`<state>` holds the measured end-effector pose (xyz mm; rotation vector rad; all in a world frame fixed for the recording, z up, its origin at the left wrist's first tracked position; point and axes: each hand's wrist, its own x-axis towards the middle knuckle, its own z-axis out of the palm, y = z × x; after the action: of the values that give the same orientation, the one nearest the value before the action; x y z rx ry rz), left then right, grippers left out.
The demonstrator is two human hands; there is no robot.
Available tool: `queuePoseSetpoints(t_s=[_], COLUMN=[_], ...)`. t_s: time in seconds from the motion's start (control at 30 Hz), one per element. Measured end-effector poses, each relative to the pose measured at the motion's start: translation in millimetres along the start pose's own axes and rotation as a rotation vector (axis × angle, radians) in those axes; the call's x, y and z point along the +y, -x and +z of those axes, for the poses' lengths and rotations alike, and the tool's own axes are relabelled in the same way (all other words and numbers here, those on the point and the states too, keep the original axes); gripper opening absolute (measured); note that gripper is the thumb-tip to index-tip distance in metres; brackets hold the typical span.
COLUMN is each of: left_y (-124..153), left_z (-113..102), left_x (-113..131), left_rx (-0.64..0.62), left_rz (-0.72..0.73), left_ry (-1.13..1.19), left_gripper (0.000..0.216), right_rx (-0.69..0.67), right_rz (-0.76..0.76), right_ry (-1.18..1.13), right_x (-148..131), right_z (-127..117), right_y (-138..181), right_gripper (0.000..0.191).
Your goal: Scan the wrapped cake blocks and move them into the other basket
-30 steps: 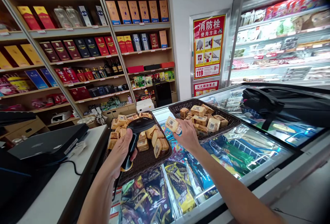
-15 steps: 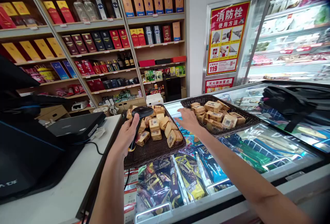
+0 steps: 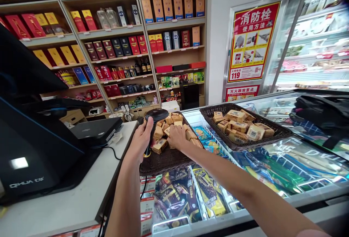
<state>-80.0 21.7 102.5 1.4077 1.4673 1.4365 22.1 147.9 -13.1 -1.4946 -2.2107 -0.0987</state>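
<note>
My left hand (image 3: 140, 139) is wrapped around the handle of a black barcode scanner (image 3: 156, 114), held above the left edge of a dark brown woven basket (image 3: 160, 164). Small square snack packs (image 3: 159, 145) with tan wrappers and barcodes lie heaped in that basket. Down among them is my right hand (image 3: 177, 136), its fingers curled over a pack and largely hiding it. A second woven basket (image 3: 234, 145), to the right, holds more of the same packs (image 3: 237, 126).
Both baskets rest on a glass-topped freezer (image 3: 245, 209) of wrapped ice creams. A monitor (image 3: 35, 157) and a black laptop-like device (image 3: 95, 131) occupy the white counter (image 3: 68, 208) at left. A black bag (image 3: 321, 117) lies at right. Shelves (image 3: 117, 60) of boxed goods stand behind.
My right hand has moved left and down from the gap between the baskets into the left basket's packs. My left hand still grips the scanner. The view has shifted slightly left.
</note>
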Motion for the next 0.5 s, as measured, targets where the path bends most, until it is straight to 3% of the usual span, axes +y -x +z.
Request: queuePoseSetpoints(t_s=[0.13,0.33,0.5], left_y=[2,8,19], left_z=[2,20,48], left_x=[2,3,8], left_rx=[0.0,-0.025,-0.145], left_rz=[-0.004,0.006,-0.037], left_ry=[0.01,0.079,0.177], left_gripper=[0.066,0.064,0.066], right_rx=[0.158,0.7,0.945], right_rz=[-0.093,-0.272,-0.149], right_ry=[-0.091,-0.212,-0.227], right_x=[26,118,164], right_z=[-28,-51,-46], right_y=[24,86,106], right_gripper=[0.041,0.063,0.066])
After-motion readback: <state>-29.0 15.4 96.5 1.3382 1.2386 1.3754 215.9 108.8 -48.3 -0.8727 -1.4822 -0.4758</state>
